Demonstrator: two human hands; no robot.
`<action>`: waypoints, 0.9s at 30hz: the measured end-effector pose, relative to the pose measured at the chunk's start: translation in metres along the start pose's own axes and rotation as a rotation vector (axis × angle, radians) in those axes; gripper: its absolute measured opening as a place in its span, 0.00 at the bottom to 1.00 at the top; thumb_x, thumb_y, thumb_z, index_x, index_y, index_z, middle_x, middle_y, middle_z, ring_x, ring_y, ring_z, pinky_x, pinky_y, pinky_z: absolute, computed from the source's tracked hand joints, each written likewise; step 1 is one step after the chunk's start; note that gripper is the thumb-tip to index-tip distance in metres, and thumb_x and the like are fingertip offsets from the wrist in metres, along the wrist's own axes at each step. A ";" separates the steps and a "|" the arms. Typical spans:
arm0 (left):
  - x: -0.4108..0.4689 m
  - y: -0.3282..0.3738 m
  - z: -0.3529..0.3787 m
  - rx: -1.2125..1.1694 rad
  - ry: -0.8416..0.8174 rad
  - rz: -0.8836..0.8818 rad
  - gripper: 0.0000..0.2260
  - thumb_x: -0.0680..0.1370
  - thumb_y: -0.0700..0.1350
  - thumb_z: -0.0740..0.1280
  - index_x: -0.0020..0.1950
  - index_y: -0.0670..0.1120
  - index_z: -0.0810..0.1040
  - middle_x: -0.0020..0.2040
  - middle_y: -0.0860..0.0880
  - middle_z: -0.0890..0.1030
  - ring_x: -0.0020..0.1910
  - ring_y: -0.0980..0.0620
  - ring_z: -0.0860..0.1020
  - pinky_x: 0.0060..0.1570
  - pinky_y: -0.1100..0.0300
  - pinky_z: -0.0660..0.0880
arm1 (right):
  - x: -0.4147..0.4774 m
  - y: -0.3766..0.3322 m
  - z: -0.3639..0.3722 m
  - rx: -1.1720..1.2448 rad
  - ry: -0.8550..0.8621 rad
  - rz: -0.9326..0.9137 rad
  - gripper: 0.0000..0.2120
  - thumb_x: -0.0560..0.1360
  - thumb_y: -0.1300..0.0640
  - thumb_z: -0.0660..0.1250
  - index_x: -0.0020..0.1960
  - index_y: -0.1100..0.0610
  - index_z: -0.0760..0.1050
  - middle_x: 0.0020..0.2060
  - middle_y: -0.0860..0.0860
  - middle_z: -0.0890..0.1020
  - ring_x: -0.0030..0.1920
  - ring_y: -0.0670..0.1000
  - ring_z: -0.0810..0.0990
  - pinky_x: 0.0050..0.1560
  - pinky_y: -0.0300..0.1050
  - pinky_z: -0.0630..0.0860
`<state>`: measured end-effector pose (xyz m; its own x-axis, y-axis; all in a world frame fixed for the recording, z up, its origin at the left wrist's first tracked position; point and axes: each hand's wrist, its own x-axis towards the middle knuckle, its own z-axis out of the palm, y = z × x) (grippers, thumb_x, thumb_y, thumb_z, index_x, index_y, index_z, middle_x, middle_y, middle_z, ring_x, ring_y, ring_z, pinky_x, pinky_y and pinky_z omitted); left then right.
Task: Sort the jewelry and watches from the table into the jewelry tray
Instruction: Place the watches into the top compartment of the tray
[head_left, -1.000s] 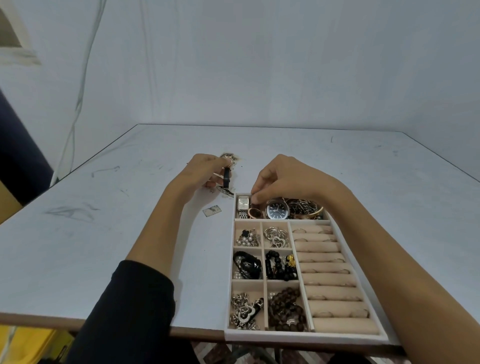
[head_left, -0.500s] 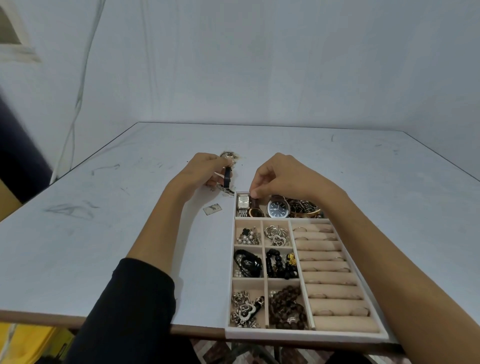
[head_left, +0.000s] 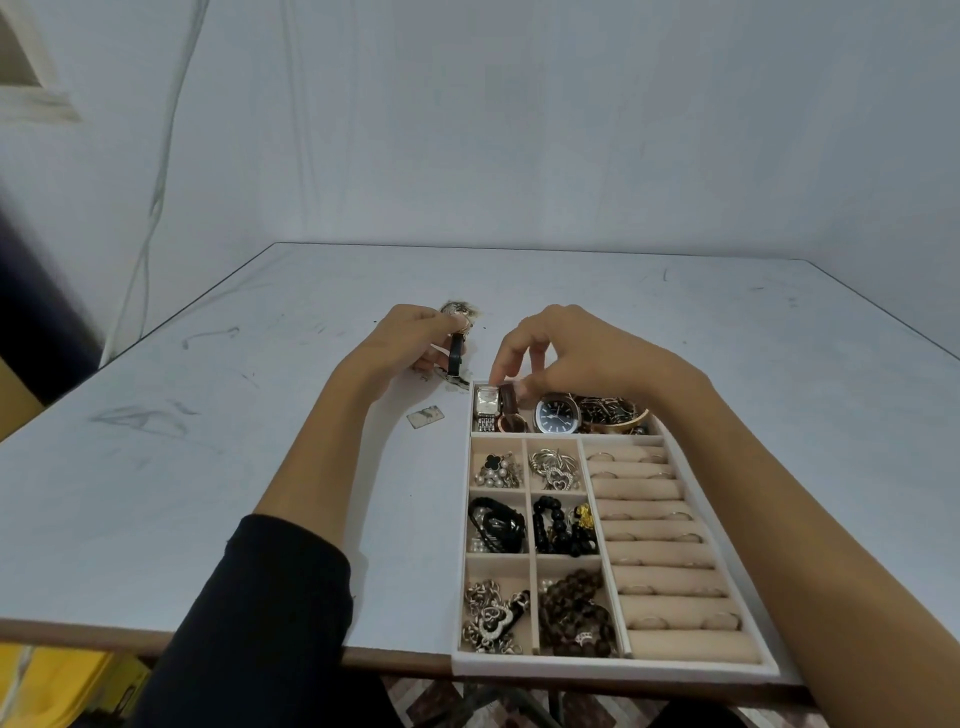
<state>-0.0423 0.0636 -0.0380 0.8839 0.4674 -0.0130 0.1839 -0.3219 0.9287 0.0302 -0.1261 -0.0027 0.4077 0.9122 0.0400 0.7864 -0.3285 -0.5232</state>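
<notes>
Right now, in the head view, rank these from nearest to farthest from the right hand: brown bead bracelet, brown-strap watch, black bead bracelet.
1. brown-strap watch: far row of the jewelry tray, pinched by the right hand's fingers.
2. black bead bracelet: middle column, partway down the tray.
3. brown bead bracelet: closest row, by the table's front edge.

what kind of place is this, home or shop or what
Probably a plain indoor room, maybe a home workspace: a scuffed white table before a bare white wall, holding a compartmented jewelry tray.
</notes>
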 end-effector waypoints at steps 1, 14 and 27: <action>0.000 0.000 0.000 0.001 -0.002 0.001 0.11 0.78 0.49 0.66 0.49 0.42 0.81 0.41 0.49 0.84 0.34 0.53 0.79 0.46 0.56 0.73 | 0.000 -0.001 0.001 -0.018 -0.016 -0.003 0.13 0.69 0.64 0.73 0.45 0.47 0.83 0.42 0.47 0.84 0.40 0.48 0.81 0.42 0.39 0.74; 0.002 -0.002 -0.001 0.018 -0.014 0.009 0.10 0.78 0.49 0.66 0.47 0.43 0.81 0.39 0.50 0.84 0.32 0.55 0.79 0.44 0.58 0.73 | 0.003 0.001 0.004 -0.145 0.030 -0.026 0.11 0.67 0.59 0.75 0.43 0.44 0.83 0.39 0.41 0.83 0.35 0.42 0.76 0.41 0.48 0.76; 0.000 -0.001 -0.001 0.013 -0.027 0.011 0.09 0.78 0.49 0.66 0.46 0.44 0.80 0.39 0.50 0.83 0.29 0.57 0.79 0.45 0.56 0.72 | 0.003 -0.001 0.001 -0.159 0.035 0.011 0.07 0.68 0.59 0.74 0.43 0.48 0.82 0.32 0.39 0.81 0.37 0.41 0.77 0.42 0.46 0.75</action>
<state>-0.0424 0.0647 -0.0392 0.8973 0.4412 -0.0136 0.1801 -0.3379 0.9238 0.0299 -0.1232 -0.0029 0.4304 0.9002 0.0656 0.8441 -0.3758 -0.3824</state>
